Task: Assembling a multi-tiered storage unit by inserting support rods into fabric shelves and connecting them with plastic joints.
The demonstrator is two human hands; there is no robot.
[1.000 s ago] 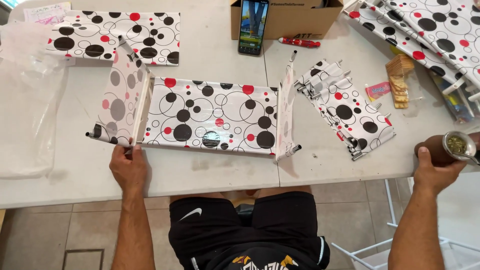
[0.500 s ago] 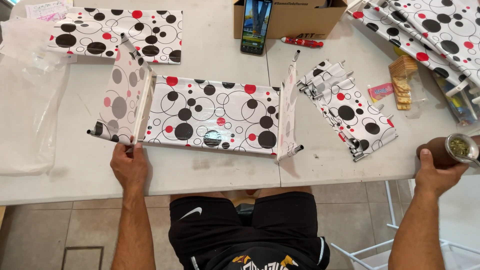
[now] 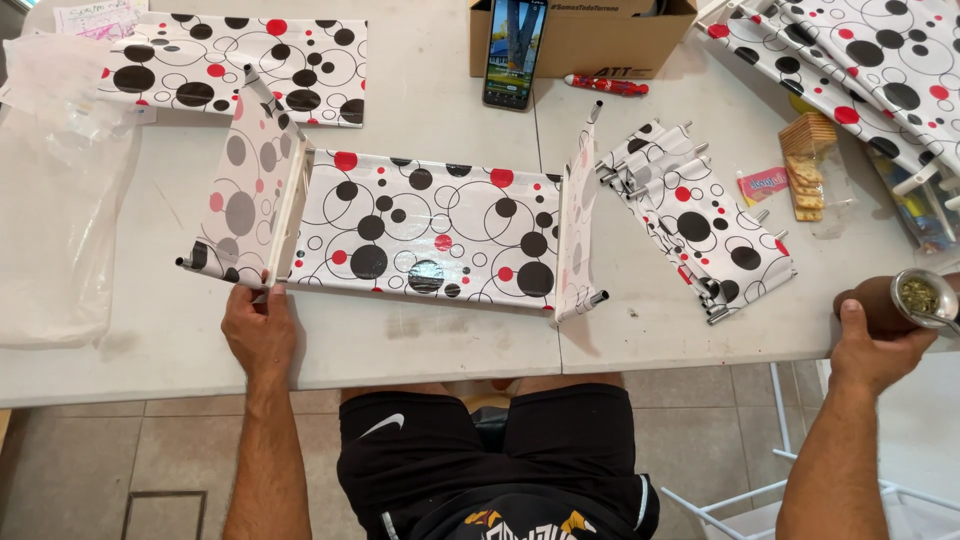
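A white table (image 3: 420,345) made of two tops pushed together, a seam running between them, lit evenly. Below it, a floor (image 3: 120,450) of beige tiles and a white metal frame (image 3: 735,500) at lower right.

Bright, even daylight fills the view; the white counter (image 3: 450,340) shows only faint, soft shadows. Focus is sharp throughout, with slight wide-angle bending at the edges.

We look from a single head-worn camera, steeply down and forward over the tabletop (image 3: 420,350), fairly close, with our left hand (image 3: 258,330) and right hand (image 3: 875,350) at the near edge.
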